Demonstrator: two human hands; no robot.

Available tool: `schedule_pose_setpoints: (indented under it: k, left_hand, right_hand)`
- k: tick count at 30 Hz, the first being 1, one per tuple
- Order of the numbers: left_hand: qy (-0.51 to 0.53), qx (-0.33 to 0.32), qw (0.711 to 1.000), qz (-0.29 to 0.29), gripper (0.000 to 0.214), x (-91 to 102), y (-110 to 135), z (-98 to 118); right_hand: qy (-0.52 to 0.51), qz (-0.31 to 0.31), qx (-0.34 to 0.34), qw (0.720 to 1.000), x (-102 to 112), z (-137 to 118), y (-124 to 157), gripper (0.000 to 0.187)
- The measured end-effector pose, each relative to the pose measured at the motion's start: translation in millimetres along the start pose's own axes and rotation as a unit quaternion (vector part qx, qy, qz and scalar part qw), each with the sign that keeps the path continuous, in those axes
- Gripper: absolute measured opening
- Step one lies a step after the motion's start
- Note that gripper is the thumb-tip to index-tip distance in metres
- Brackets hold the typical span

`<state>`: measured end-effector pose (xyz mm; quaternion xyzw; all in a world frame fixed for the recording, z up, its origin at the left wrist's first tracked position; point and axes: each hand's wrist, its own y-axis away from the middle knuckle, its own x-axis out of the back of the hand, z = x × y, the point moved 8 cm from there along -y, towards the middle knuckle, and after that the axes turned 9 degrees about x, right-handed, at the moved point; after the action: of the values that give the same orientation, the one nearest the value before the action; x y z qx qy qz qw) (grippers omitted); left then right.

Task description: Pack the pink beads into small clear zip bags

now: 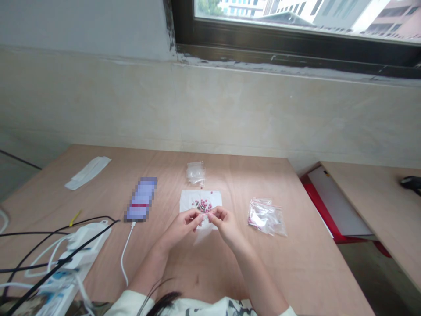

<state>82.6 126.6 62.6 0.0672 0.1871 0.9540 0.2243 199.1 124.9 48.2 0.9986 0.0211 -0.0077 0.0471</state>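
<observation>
My left hand and my right hand meet near the middle of the table, thumbs and forefingers pinched. Between them they hold the top edge of a small clear plastic bag, which hangs toward me. Its contents, if any, are too faint to make out. Just beyond my fingertips, a pile of small pink and dark beads lies on a white sheet. A few beads sit near the sheet's far edge.
Clear plastic bags lie to the right, another clear packet behind the sheet. At left are a phone on a white cable, a power strip with tangled cords, and a folded white strip. A wall and window close the far side.
</observation>
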Motion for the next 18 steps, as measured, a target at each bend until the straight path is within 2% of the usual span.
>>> schedule_pose_setpoints:
  k: [4, 8, 12, 18]
  left_hand:
    - [0.006, 0.015, 1.000, 0.024, 0.023, 10.0, -3, -4]
    - [0.010, -0.002, 1.000, 0.016, 0.023, 15.9, -4, 0]
    - [0.026, -0.008, 1.000, -0.010, 0.023, 9.9, -2, 4]
    - [0.018, -0.012, 1.000, 0.009, 0.024, 0.7, -3, -4]
  right_hand:
    - [0.049, 0.031, 0.013, 0.998, 7, -6, -5, 0.028]
    - [-0.036, -0.011, -0.030, 0.999, -3, -5, -6, 0.031]
    - [-0.110, -0.035, -0.061, 0.991, -11, 1, -3, 0.033]
    - [-0.070, 0.007, -0.040, 0.997, -8, 9, 0, 0.026]
